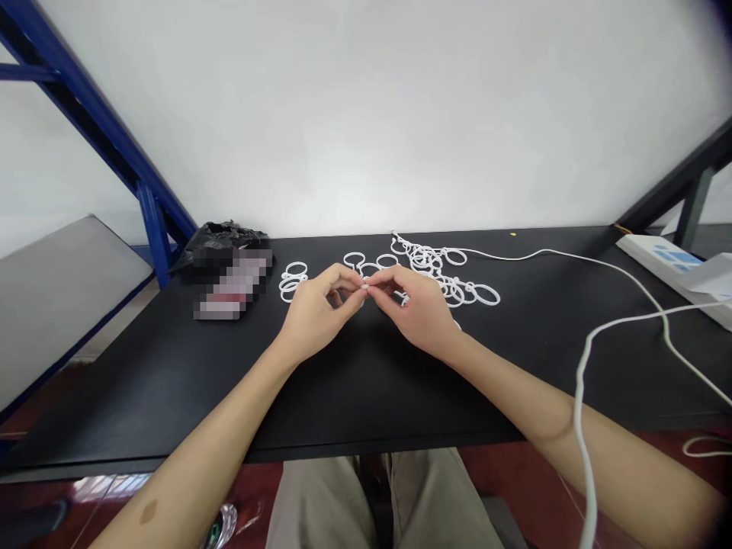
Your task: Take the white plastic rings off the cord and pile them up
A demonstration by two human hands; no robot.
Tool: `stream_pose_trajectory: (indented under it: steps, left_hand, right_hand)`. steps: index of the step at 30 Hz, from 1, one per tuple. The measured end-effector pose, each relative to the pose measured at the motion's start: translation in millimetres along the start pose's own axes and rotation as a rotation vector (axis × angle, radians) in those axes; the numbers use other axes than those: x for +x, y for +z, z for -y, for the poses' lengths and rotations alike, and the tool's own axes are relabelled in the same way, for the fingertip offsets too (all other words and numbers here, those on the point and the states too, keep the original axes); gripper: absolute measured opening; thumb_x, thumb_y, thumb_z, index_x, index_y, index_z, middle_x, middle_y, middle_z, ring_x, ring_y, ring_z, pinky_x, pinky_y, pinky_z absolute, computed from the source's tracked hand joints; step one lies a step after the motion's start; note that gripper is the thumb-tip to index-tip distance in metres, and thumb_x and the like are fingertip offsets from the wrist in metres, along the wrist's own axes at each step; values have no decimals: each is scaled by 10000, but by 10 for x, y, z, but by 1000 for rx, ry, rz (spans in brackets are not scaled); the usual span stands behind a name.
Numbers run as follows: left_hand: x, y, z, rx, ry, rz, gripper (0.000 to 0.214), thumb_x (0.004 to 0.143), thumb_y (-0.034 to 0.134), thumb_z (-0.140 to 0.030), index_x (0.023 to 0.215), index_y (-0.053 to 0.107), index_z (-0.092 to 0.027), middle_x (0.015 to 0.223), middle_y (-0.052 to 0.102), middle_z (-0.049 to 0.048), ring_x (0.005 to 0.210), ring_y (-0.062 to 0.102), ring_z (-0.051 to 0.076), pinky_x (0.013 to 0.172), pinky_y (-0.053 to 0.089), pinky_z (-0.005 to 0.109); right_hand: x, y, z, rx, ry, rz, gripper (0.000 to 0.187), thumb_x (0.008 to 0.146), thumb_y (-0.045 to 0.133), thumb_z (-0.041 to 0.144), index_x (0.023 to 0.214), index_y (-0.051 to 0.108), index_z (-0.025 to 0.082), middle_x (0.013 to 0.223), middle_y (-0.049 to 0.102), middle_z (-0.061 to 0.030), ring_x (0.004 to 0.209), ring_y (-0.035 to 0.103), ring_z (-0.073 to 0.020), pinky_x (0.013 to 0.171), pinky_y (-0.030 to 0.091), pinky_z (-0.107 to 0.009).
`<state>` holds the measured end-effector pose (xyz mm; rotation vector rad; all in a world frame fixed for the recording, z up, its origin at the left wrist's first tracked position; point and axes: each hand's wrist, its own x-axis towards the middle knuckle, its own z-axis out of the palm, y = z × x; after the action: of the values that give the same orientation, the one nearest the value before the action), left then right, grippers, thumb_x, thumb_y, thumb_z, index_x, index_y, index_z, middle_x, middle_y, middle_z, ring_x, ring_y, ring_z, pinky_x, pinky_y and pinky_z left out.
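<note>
My left hand (320,309) and my right hand (415,305) meet over the middle of the black table (366,381), fingertips pinched together on a small white plastic ring (366,287). Just beyond the hands lie a few loose white rings (354,261). A small stack of white rings (293,280) sits to the left. A linked tangle of white rings (451,278) spreads to the right, behind my right hand.
A crumpled black plastic bag (220,242) and a blurred packet (232,286) lie at the back left. A white cable (589,358) runs across the right side to a white power strip (675,267). Blue shelf frame (114,145) stands left.
</note>
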<state>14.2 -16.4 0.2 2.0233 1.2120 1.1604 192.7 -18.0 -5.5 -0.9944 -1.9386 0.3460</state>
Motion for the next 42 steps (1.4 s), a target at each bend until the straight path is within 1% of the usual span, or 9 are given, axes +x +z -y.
stream_pose_trajectory:
  steps: [3, 6, 10, 12, 16, 22, 29, 36, 42]
  left_hand:
    - [19, -9, 44, 90, 0, -48, 97, 866, 597, -306, 924, 605, -230, 811, 718, -10, 717, 646, 138, 667, 488, 258]
    - [47, -45, 103, 310, -13, -164, 83, 863, 565, -261, 933, 601, -234, 871, 715, 3, 768, 629, 164, 704, 482, 290]
    - [78, -129, 172, 678, -22, -242, 145, 883, 492, -218, 968, 608, -236, 918, 719, 35, 916, 586, 247, 800, 447, 377]
    - [81, -164, 209, 830, -70, -210, 175, 894, 466, -220, 980, 617, -241, 945, 718, 57, 959, 562, 283, 807, 425, 412]
    - [65, -185, 297, 996, -151, -28, 194, 893, 457, -237, 950, 642, -236, 1004, 705, 101, 1004, 533, 331, 783, 413, 441]
    - [61, -172, 354, 1010, -176, 17, 220, 896, 441, -238, 981, 642, -217, 1043, 695, 118, 1020, 541, 330, 801, 423, 443]
    - [61, -165, 344, 1003, -200, 18, 203, 893, 469, -275, 974, 643, -208, 1048, 694, 108, 1040, 539, 330, 823, 425, 452]
    - [71, -159, 313, 936, -116, -108, 205, 899, 480, -299, 975, 639, -194, 1033, 675, 115, 999, 536, 331, 809, 426, 458]
    - [82, -118, 278, 624, 74, -90, 145, 910, 491, -271, 901, 621, -208, 928, 677, 52, 948, 537, 250, 844, 445, 383]
  right_hand:
    - [9, 16, -58, -144, -57, 39, 211, 920, 564, 258, 1118, 615, 210, 1043, 695, -62, 965, 630, -212, 848, 524, -364]
    - [26, 46, -121, -358, -99, 113, 361, 917, 574, 279, 1255, 576, 153, 1218, 629, -132, 1165, 525, -281, 1005, 447, -451]
    - [30, 85, -178, -499, -67, 285, 361, 931, 557, 336, 1240, 617, 157, 1282, 590, -148, 1195, 489, -302, 1022, 420, -482]
    - [23, 89, -192, -518, -42, 349, 312, 942, 540, 335, 1180, 652, 170, 1193, 623, -131, 1116, 520, -283, 982, 439, -460]
    - [12, 74, -207, -548, -32, 368, 227, 958, 503, 261, 1068, 677, 165, 1053, 631, -108, 988, 536, -240, 915, 447, -402]
    - [19, 70, -185, -613, -21, 389, 206, 962, 479, 209, 1000, 677, 164, 1016, 624, -97, 940, 541, -224, 871, 442, -366]
    - [16, -57, -144, -649, 117, 329, 296, 878, 620, 397, 1056, 670, 165, 1056, 610, -115, 1011, 542, -279, 922, 430, -434]
    - [31, -98, -194, -526, 46, 434, 182, 916, 531, 160, 1041, 663, 166, 961, 640, -83, 928, 598, -225, 850, 453, -373]
    - [4, -60, -196, -367, -31, 435, 262, 908, 482, 67, 1100, 636, 160, 1026, 607, -80, 867, 608, -180, 792, 484, -323]
